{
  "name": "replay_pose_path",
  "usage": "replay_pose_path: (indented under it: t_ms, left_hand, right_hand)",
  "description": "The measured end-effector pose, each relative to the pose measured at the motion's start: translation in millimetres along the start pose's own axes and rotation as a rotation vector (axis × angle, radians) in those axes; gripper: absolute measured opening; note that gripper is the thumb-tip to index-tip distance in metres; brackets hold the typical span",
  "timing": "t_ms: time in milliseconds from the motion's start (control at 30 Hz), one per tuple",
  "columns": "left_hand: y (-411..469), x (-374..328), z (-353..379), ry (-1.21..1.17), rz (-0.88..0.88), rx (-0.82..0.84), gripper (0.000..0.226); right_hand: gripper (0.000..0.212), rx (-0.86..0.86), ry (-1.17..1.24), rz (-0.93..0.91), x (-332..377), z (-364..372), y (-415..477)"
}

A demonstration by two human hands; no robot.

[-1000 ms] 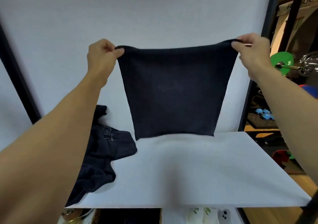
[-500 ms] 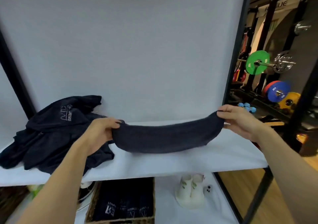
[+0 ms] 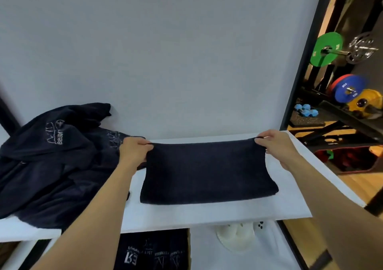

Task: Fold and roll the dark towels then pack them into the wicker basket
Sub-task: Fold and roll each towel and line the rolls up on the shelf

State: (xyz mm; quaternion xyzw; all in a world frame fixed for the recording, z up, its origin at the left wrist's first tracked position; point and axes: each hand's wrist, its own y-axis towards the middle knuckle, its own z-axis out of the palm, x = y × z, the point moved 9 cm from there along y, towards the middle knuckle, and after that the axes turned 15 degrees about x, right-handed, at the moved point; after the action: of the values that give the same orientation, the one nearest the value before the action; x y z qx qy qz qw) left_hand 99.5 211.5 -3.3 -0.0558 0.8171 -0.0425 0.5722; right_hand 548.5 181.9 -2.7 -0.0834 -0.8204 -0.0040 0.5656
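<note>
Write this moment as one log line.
phase: folding | dark towel: folded, lying on white shelf | left hand: pinches its far-left corner | right hand: pinches its far-right corner | towel pile: shelf's left end

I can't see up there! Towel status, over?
Hands: left hand and right hand pinch the towel by its far corners. Towel flat on shelf, not rolled yet. Towel heap right beside left hand.

Green weight plate (image 3: pixel 326 48), blue dumbbells (image 3: pixel 306 110) beyond
</note>
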Motion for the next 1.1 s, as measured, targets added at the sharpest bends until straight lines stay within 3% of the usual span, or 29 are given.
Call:
replay_pose_path:
  t_ms: [100, 167, 233, 300, 367, 467, 533, 633, 700, 767, 833, 967, 1000, 1100]
  left_hand:
    - [29, 5, 14, 0.274, -0.020, -0.060, 0.010]
    - [34, 5, 29, 0.513, -0.014, -0.086, 0.025]
    - [20, -12, 57, 0.687, 0.155, -0.074, 0.036]
    - [1, -17, 108, 0.742, 0.307, 0.148, 0.049]
    - [-16, 2, 148, 0.932, 0.278, 0.367, 0.071]
    - [-18, 23, 138, 1.124, 0.179, 0.348, 0.091]
    - [-21, 26, 117, 1.136, 0.147, 0.288, 0.096]
    - [-62, 21, 122, 1.061, 0.391, 0.380, 0.095]
    - [-98, 22, 128, 1.042, 0.578, 0.442, 0.075]
    - [-104, 16, 124, 1.107, 0.772, 0.339, 0.040]
    - [-79, 8, 113, 1.243, 0.736, 0.201, 0.028]
    - [-32, -7, 95, 1.234, 0.298, 0.067, 0.051]
    - [-36, -12, 103, 1.154, 0.296, 0.079, 0.048]
    - [-101, -26, 164, 0.908, 0.616, 0.295, 0.038]
  right_hand:
    - [0.021, -0.020, -0.210, 0.050, -17, 12, 26]
    - [0.025, -0.048, -0.442, 0.071, -22, 20, 32]
    - [0.032, -0.085, -0.669, -0.067, -4, 41, 25]
    - [0.041, 0.059, -0.774, -0.268, 19, 91, 14]
    - [0.049, 0.306, -0.893, -0.312, 18, 143, 5]
    - [0.056, 0.411, -1.028, -0.202, -10, 149, 18]
    - [0.057, 0.378, -1.039, -0.162, -15, 132, 28]
    - [0.047, 0.319, -0.966, -0.156, -10, 114, 32]
    - [0.036, 0.288, -0.953, -0.165, -3, 105, 29]
    - [0.023, 0.273, -0.928, -0.148, 2, 90, 22]
    - [0.014, 0.274, -0.872, -0.063, -3, 70, 15]
    - [0.018, 0.232, -0.669, 0.143, -23, 36, -13]
    - [0.020, 0.214, -0.641, 0.188, -28, 32, -22]
    - [0.016, 0.216, -0.545, 0.285, -34, 32, -53]
